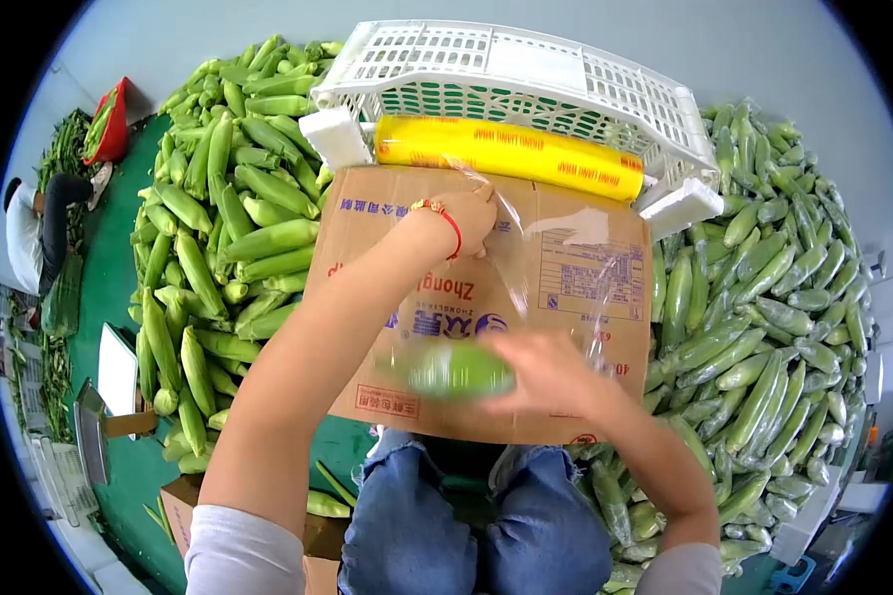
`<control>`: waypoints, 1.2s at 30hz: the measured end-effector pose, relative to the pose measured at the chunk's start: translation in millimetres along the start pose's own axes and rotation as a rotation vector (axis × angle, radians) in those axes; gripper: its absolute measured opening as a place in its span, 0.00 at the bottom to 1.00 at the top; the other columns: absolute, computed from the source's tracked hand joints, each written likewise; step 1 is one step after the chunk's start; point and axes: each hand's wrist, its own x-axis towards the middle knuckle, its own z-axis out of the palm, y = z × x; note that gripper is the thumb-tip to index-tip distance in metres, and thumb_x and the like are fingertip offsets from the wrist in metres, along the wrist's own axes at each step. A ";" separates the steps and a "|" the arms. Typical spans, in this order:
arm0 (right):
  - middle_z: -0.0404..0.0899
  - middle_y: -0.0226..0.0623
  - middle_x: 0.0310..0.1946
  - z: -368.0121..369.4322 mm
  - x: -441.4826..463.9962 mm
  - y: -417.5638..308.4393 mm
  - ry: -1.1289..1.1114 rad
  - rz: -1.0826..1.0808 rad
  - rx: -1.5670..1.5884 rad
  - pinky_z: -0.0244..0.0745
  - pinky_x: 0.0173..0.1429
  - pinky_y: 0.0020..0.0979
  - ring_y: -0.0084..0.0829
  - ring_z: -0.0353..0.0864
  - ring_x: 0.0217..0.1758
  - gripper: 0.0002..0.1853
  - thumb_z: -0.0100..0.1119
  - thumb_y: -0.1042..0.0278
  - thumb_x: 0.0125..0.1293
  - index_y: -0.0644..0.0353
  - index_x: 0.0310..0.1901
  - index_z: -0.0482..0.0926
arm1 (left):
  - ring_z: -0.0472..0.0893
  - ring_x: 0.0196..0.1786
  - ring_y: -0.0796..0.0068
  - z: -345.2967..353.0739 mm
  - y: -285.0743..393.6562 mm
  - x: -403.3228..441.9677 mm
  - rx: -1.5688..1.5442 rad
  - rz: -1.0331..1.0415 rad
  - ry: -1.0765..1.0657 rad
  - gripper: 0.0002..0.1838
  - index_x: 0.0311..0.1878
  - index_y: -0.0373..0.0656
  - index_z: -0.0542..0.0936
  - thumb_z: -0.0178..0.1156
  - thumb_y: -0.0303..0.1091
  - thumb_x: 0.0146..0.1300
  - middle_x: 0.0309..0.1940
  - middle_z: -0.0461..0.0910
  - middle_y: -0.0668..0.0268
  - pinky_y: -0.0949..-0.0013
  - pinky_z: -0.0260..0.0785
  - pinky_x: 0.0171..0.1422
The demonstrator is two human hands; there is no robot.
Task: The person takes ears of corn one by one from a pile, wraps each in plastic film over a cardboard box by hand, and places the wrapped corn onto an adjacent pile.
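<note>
A green ear of corn in its husk (451,371), blurred by motion, is in my right hand (541,375) above the near half of a flat cardboard sheet (367,288). My left hand (463,220), with a red string and a beaded bracelet at its wrist, is closed at the left edge of clear cling film (566,233). That film comes off a yellow-printed roll (506,151) and lies over the cardboard. Behind the roll stands a white plastic crate (536,64), its white end blocks on either side of the roll.
Unwrapped ears of corn (233,198) are heaped on the left. Film-wrapped ears (764,297) form a big pile on the right. Further left, a person (40,228) sits near a red basket (109,124). An open carton (184,506) stands by my left leg.
</note>
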 end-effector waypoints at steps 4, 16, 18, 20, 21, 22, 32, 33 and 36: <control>0.83 0.44 0.44 -10.1 -62.9 -46.1 -0.495 0.061 0.404 0.78 0.48 0.43 0.45 0.85 0.43 0.39 0.68 0.36 0.51 0.55 0.59 0.73 | 0.74 0.62 0.52 -16.8 0.5 -20.5 -0.248 0.023 0.058 0.28 0.57 0.36 0.76 0.68 0.40 0.55 0.57 0.75 0.49 0.59 0.69 0.65; 0.73 0.55 0.29 46.0 -16.5 -63.0 -0.461 -0.191 2.783 0.71 0.18 0.34 0.38 0.72 0.17 0.52 0.29 0.19 0.64 0.62 0.72 0.52 | 0.76 0.56 0.61 27.2 95.6 -107.9 -2.490 0.502 0.504 0.27 0.67 0.52 0.63 0.55 0.42 0.66 0.48 0.75 0.58 0.55 0.74 0.57; 0.73 0.54 0.30 35.6 -17.7 -57.0 -0.439 -0.007 2.597 0.71 0.18 0.32 0.37 0.72 0.17 0.53 0.29 0.18 0.63 0.60 0.73 0.51 | 0.77 0.42 0.66 42.1 80.8 -105.7 -2.521 0.384 0.548 0.12 0.52 0.50 0.67 0.51 0.42 0.71 0.33 0.73 0.64 0.57 0.76 0.47; 0.76 0.50 0.35 18.1 -36.1 -58.1 -0.208 0.405 2.108 0.74 0.23 0.31 0.34 0.76 0.21 0.46 0.53 0.35 0.65 0.60 0.74 0.51 | 0.75 0.33 0.70 42.9 80.8 -114.8 -2.326 -0.063 0.709 0.11 0.43 0.48 0.68 0.46 0.45 0.75 0.25 0.70 0.66 0.60 0.76 0.40; 0.77 0.48 0.36 12.2 -41.6 -50.4 -0.118 0.475 1.658 0.75 0.25 0.31 0.33 0.78 0.23 0.46 0.59 0.41 0.64 0.60 0.74 0.51 | 0.75 0.32 0.70 46.1 74.9 -119.2 -2.152 -0.217 0.803 0.13 0.43 0.47 0.69 0.45 0.47 0.76 0.25 0.71 0.66 0.61 0.76 0.40; 0.78 0.46 0.38 9.4 -48.3 -45.3 -0.042 0.535 1.207 0.77 0.28 0.31 0.33 0.80 0.25 0.46 0.65 0.47 0.63 0.60 0.74 0.52 | 0.75 0.32 0.71 51.7 71.1 -123.8 -1.974 -0.366 0.887 0.15 0.43 0.46 0.70 0.45 0.49 0.76 0.26 0.71 0.65 0.63 0.75 0.40; 0.77 0.29 0.28 -31.7 -66.9 -29.2 1.134 0.218 1.288 0.76 0.33 0.30 0.24 0.78 0.27 0.22 0.65 0.64 0.64 0.59 0.58 0.73 | 0.79 0.48 0.71 112.1 86.4 -190.2 -1.693 -0.249 0.145 0.40 0.65 0.32 0.68 0.41 0.63 0.71 0.54 0.77 0.56 0.69 0.73 0.54; 0.77 0.30 0.26 -34.0 -67.6 -27.7 1.110 0.186 1.639 0.76 0.33 0.30 0.22 0.77 0.26 0.26 0.63 0.68 0.65 0.59 0.64 0.69 | 0.79 0.52 0.69 90.5 99.0 -192.5 -1.629 -0.142 0.008 0.44 0.67 0.29 0.65 0.48 0.65 0.68 0.57 0.75 0.54 0.68 0.72 0.57; 0.74 0.30 0.24 -28.3 -64.2 -38.0 0.979 0.304 1.620 0.74 0.31 0.31 0.22 0.74 0.23 0.30 0.61 0.70 0.66 0.57 0.68 0.63 | 0.71 0.66 0.62 78.6 130.8 -179.1 -1.357 0.120 0.039 0.61 0.74 0.29 0.51 0.75 0.55 0.49 0.66 0.67 0.51 0.61 0.63 0.69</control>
